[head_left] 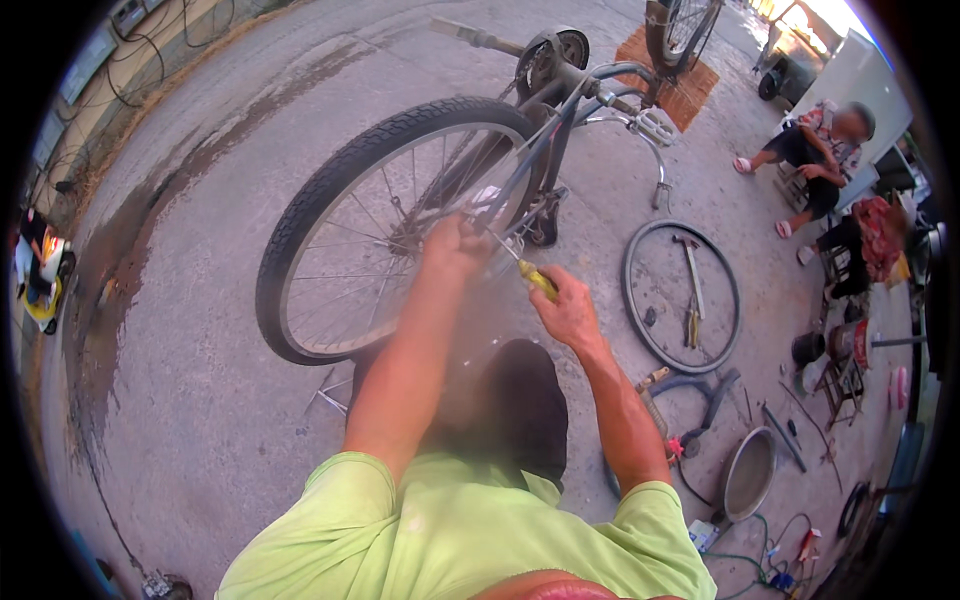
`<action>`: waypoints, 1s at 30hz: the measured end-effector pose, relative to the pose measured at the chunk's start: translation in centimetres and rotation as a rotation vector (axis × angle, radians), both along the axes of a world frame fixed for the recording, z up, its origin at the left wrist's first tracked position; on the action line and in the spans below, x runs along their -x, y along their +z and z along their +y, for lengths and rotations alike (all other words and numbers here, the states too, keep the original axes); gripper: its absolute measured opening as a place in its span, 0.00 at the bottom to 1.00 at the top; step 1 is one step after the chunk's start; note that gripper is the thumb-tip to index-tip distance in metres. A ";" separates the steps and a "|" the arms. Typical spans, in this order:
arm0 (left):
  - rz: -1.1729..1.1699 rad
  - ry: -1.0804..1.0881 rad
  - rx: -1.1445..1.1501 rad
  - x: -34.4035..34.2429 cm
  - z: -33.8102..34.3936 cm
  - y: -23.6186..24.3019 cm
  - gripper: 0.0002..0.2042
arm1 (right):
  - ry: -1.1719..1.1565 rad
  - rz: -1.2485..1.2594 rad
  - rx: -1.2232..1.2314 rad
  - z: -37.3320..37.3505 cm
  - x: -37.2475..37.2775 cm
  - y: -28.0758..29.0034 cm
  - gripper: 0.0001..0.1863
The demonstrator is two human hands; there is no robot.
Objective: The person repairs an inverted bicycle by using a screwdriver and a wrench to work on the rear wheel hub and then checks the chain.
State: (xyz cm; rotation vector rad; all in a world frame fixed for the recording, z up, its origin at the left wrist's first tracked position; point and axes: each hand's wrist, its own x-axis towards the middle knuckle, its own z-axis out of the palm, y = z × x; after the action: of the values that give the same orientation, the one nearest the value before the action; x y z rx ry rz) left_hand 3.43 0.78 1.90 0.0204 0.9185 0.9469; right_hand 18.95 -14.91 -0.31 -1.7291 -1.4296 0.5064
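Note:
A bicycle (518, 178) with a grey-blue frame is in front of me, its black-tyred wheel (300, 210) tilted toward my left side. My left hand (457, 243) is closed beside the wheel hub and the end of a frame tube; what its fingers grip is hidden. In my right hand (568, 305) is a screwdriver (539, 280) with a yellow handle, held from the right. Its metal shaft points up and left toward the frame just beyond my left hand. Where the tip touches cannot be made out.
A loose tyre (628, 285) lies to the right, with a hammer (693, 270) inside it. Nearer are a metal basin (750, 474) and a dark bent tube (700, 398). Two people sit at the far right; a yellow scooter (48, 290) is far left.

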 end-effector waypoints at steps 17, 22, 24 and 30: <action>0.031 -0.036 -0.013 0.1 1.0 -1.7 0.03 | -0.001 -0.003 -0.013 0.3 -0.4 -0.9 0.17; 0.005 -0.027 -0.121 1.0 2.0 -4.8 0.08 | 0.014 0.006 -0.009 0.4 0.4 -0.1 0.16; 0.048 0.015 -0.102 0.4 2.0 -4.5 0.09 | 0.030 0.011 -0.025 0.5 0.0 -0.6 0.16; 0.126 0.007 -0.040 -0.2 0.9 -1.9 0.08 | 0.006 -0.005 -0.002 0.4 -0.2 -0.6 0.16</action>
State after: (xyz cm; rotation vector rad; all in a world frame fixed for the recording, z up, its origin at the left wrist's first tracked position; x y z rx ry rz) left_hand 3.63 1.70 0.04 0.1118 1.0165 0.9787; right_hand 19.12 -14.55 -0.96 -1.7257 -1.4394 0.5035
